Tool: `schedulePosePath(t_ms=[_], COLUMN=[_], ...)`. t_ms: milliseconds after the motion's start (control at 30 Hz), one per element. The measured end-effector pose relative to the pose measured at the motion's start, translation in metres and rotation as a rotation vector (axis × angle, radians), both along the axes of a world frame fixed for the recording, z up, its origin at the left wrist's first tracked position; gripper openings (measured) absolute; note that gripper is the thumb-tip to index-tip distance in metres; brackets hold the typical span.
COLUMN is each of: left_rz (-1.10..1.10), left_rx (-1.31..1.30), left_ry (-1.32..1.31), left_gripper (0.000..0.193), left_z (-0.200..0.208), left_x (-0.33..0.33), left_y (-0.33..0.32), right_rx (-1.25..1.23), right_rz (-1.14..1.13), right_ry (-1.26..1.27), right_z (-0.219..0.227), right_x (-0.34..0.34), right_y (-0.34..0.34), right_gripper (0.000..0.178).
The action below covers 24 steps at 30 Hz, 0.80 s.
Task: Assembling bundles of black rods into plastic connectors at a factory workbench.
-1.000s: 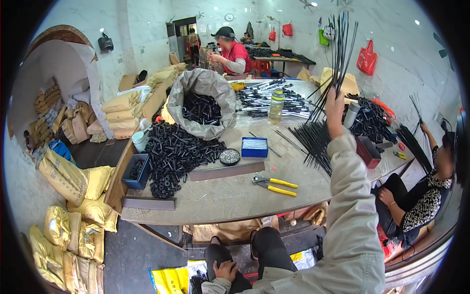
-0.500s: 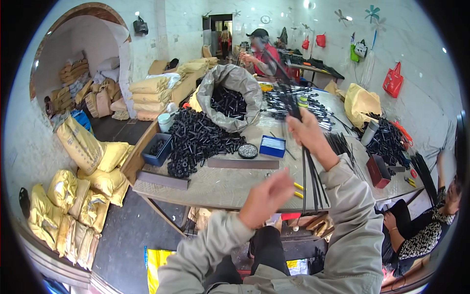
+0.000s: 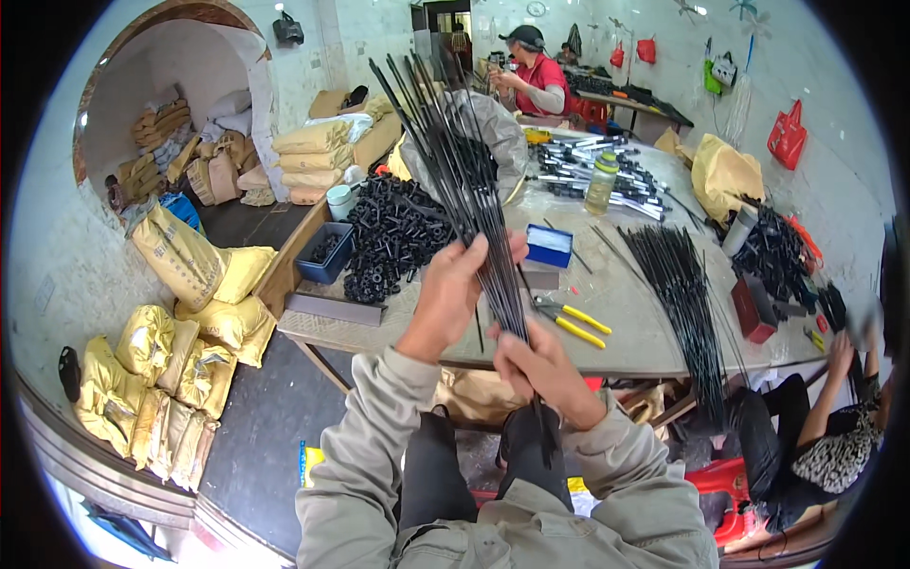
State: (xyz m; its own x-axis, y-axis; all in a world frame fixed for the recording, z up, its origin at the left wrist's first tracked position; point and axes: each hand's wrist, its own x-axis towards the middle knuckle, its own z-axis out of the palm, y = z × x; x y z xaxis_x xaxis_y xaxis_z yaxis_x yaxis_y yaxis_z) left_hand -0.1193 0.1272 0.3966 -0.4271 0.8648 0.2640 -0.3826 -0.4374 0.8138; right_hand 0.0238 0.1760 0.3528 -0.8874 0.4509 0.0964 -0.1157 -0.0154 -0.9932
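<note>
Both of my hands grip a bundle of long, thin black rods (image 3: 455,171), fanned out at its top, which leans away to the upper left. My left hand (image 3: 453,296) is wrapped around the bundle at mid-length. Lower down, my right hand (image 3: 550,370) closes on it near its lower end, over the front edge of the table. Yellow-handled pliers (image 3: 580,324) lie just right of the bundle. A second spread of black rods (image 3: 668,284) rests on the table farther right, its ends overhanging the edge.
Black plastic parts (image 3: 393,228) are heaped at the left, beside a blue bin (image 3: 324,251). A blue box (image 3: 549,247), a green-lidded bottle (image 3: 601,185) and silver-and-black rods (image 3: 621,175) stand or lie beyond. One person (image 3: 540,81) works at the back, another (image 3: 844,446) sits at right.
The bundle has come from upright on the right to a leftward tilt in front of me. My left hand, free before, now grips it; my right hand has moved down and left.
</note>
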Motion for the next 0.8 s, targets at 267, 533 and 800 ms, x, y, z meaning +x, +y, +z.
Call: schedulePosePath(t_ms=[267, 533, 800], left_rz=[0.131, 0.229, 0.283], left_rx=[-0.081, -0.146, -0.194], left_ry=[0.067, 0.167, 0.062], left_gripper=[0.026, 0.023, 0.034], left_z=[-0.015, -0.020, -0.010], left_x=[0.009, 0.008, 0.012], left_y=[-0.005, -0.001, -0.015], right_rx=[0.175, 0.150, 0.072], right_rz=[-0.135, -0.181, -0.319], right_ry=[0.183, 0.172, 0.252], right_z=[-0.024, -0.017, -0.032], right_x=[-0.002, -0.005, -0.016], right_y=[-0.008, -0.010, 0.006], right_gripper=[0.021, 0.016, 0.013])
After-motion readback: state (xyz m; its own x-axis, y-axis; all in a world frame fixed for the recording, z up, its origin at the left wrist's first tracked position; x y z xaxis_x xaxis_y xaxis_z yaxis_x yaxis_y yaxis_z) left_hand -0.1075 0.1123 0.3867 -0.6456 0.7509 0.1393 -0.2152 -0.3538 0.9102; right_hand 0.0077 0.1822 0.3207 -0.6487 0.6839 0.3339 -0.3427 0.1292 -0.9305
